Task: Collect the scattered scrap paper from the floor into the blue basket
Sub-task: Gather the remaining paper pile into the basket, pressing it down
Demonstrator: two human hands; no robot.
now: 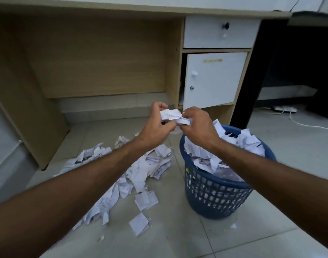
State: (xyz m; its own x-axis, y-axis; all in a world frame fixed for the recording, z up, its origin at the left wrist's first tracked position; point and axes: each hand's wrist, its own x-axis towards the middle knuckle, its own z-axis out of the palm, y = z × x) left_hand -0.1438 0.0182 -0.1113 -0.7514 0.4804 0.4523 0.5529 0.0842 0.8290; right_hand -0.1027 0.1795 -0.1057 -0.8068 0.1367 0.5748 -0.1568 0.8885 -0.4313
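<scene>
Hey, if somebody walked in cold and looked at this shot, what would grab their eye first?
Probably the left hand and right hand gripping one crumpled wad of paper at centre, above the floor. Next, the blue basket at lower right, heaped with scraps past its rim. Then the scattered scrap paper trailing across the tiles to the basket's left, in front of the desk.

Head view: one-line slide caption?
Both hands, left and right, grip a crumpled white paper wad above the paper-filled blue plastic mesh basket.

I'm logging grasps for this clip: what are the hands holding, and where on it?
Both hold one crumpled wad of scrap paper: the left hand grips its left end, the right hand its right end.
</scene>
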